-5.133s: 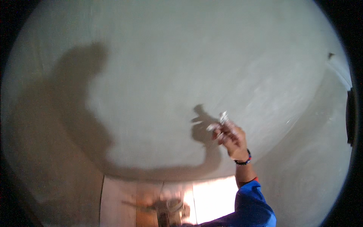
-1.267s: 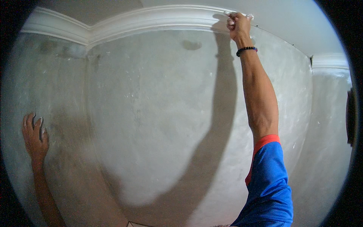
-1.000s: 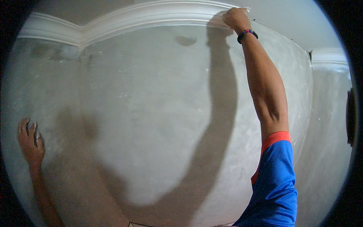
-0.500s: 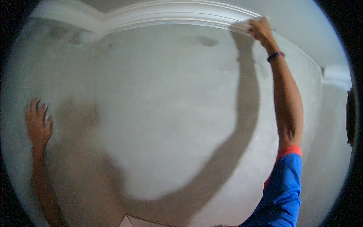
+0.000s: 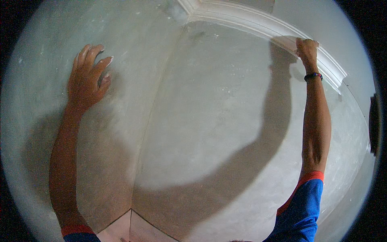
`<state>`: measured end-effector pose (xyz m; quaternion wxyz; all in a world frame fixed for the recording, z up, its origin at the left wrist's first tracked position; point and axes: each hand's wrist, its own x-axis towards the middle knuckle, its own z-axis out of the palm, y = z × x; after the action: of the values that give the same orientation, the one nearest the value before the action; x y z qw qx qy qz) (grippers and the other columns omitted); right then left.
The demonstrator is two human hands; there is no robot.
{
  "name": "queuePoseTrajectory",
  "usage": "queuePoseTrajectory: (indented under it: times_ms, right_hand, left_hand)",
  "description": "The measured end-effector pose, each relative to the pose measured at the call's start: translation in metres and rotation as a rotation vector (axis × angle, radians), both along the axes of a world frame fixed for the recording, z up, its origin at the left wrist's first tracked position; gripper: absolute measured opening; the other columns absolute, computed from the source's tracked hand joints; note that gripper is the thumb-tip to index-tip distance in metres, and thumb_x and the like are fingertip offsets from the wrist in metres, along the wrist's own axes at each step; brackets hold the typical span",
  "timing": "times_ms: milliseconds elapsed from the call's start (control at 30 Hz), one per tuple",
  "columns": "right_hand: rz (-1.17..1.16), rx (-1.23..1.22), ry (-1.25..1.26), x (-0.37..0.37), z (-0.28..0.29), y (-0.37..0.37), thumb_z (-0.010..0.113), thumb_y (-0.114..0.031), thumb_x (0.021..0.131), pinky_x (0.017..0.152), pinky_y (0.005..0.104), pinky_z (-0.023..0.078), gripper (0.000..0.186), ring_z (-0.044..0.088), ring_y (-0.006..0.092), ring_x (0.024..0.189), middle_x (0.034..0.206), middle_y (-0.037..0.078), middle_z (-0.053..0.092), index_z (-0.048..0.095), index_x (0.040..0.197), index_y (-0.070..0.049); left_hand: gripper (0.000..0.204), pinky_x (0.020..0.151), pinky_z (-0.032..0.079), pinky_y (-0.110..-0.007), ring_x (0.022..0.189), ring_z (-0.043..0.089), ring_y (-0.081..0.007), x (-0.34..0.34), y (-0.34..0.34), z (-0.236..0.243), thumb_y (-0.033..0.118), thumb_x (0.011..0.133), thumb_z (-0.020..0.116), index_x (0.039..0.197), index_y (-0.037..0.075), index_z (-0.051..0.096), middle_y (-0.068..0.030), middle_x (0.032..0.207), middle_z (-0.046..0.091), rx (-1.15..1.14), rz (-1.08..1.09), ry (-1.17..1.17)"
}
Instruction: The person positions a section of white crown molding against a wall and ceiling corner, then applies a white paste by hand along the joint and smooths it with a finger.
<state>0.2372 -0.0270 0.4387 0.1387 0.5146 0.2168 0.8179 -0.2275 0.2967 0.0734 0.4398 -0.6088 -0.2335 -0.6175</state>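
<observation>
My right hand (image 5: 307, 51) is raised high at the upper right, its fingers closed against the white moulded cornice (image 5: 246, 19) where the wall meets the ceiling. Anything inside that grip is too small or hidden to make out. A dark beaded bracelet (image 5: 313, 76) circles the right wrist. Over at the left, my left hand (image 5: 85, 78) is spread with bent fingers at the grey plastered wall (image 5: 133, 52), holding nothing. White residue coats its fingertips. Whether the palm presses on the wall I cannot tell.
A wall corner runs down to pale pink tiles (image 5: 143, 228) at the bottom. The cornice ends short of the right side, past my right hand. A dark object (image 5: 374, 125) stands at the far right edge. Arm shadows fall across the wall.
My view has turned left, bringing the wall corner and more of the left wall in. The left hand appears higher and nearer the middle. My right hand is still closed at the cornice.
</observation>
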Motion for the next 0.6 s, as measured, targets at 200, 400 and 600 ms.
queuePoseTrajectory:
  times_ms: [200, 400, 600]
  right_hand:
    - [0.595, 0.134, 0.483, -0.031, -0.009, 0.084, 0.053, -0.032, 0.085, 0.084, 0.0507, 0.051, 0.046, 0.065, 0.0432, 0.089, 0.089, 0.029, 0.065, 0.057, 0.102, 0.010]
    - [0.713, 0.213, 0.575, -0.068, -0.029, 0.136, 0.054, -0.034, 0.081, 0.087, 0.0474, 0.051, 0.069, 0.063, 0.0443, 0.098, 0.101, 0.032, 0.064, 0.040, 0.120, 0.021]
    - [0.624, 0.092, 0.660, -0.106, -0.015, 0.181, 0.056, -0.033, 0.082, 0.089, 0.0452, 0.051, 0.091, 0.063, 0.0424, 0.102, 0.106, 0.029, 0.064, 0.011, 0.131, 0.028]
  left_hand:
    - [0.047, 0.108, 0.031, -0.054, 0.128, 0.041, -0.0412, -0.007, 0.007, 0.008, 0.012, 0.073, 0.066, 0.119, 0.013, 0.057, -0.0144, 0.135, 0.047, 0.034, -0.079, 0.032]
    - [0.044, 0.104, 0.034, -0.053, 0.127, 0.041, -0.0389, 0.000, 0.010, 0.015, 0.014, 0.072, 0.068, 0.114, 0.012, 0.059, -0.0146, 0.130, 0.048, 0.081, -0.129, 0.025]
    - [0.044, 0.102, 0.036, -0.051, 0.124, 0.043, -0.0383, -0.001, 0.008, 0.020, 0.016, 0.071, 0.071, 0.113, 0.011, 0.059, -0.0141, 0.128, 0.049, 0.102, -0.141, 0.018]
